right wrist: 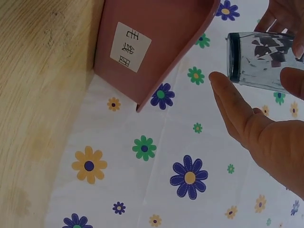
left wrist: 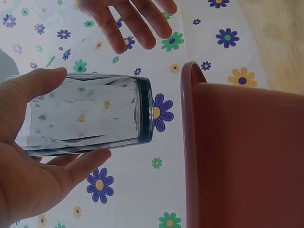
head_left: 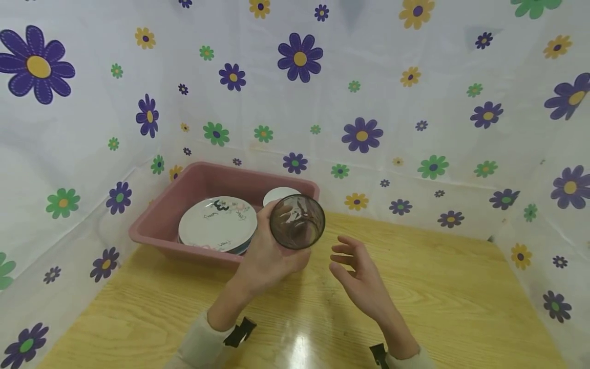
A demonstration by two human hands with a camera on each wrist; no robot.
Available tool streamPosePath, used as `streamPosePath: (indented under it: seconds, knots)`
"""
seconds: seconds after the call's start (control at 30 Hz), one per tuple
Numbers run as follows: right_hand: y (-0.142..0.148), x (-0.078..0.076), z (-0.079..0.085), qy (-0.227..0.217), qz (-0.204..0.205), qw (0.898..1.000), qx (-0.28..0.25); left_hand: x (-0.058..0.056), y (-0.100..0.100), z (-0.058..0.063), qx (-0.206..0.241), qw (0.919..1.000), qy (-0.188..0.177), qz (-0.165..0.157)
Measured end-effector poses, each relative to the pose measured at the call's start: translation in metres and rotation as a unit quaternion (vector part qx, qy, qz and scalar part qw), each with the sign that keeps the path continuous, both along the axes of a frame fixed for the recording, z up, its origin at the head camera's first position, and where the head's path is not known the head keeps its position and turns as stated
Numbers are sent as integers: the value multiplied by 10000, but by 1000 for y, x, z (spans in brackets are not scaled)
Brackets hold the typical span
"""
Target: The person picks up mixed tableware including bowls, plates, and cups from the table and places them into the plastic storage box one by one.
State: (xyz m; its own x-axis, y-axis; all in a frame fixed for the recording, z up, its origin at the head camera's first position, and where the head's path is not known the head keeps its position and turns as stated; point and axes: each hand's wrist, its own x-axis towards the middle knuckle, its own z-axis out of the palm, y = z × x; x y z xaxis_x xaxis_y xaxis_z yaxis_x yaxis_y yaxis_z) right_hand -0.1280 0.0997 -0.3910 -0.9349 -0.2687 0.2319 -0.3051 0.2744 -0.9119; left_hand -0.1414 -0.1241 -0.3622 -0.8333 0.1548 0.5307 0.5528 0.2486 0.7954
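A dark-tinted drinking glass (head_left: 297, 223) is held up in my left hand (head_left: 269, 256), over the front right corner of a pink plastic tub. The left wrist view shows the thumb along one side of the glass (left wrist: 90, 111) and fingers round the other. My right hand (head_left: 364, 279) hovers to the right of the glass, fingers loosely bent, holding nothing. In the right wrist view the right hand (right wrist: 259, 128) appears close beside the glass (right wrist: 266, 59); whether they touch I cannot tell.
The pink tub (head_left: 221, 256) stands at the left on the wooden table (head_left: 415, 307). Stacked plates (head_left: 216, 223) lie in it, with a white round dish (head_left: 281, 192) at its back right. A label (right wrist: 130, 46) is on the tub's side. A flowered sheet (head_left: 258, 102) hangs behind.
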Motion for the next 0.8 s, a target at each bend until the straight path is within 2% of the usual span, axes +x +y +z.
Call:
streamPosePath:
  seconds: [0.37, 0.6, 0.7, 0.8]
  knots:
    - [-9, -14, -2, -321, -35, 9994, -80, -6, -12, 0, -205, 9989, 181, 368]
    - [-14, -19, -4, -446, -141, 9986, -253, -9, -14, 1, -265, 9961, -251, 797]
    - [-18, -21, -6, -489, -193, 9979, -379, -11, -15, 0, -437, 9922, -476, 1067]
    - [-23, -23, -7, -557, -246, 9969, -503, -14, -15, -2, -670, 9848, -733, 1422]
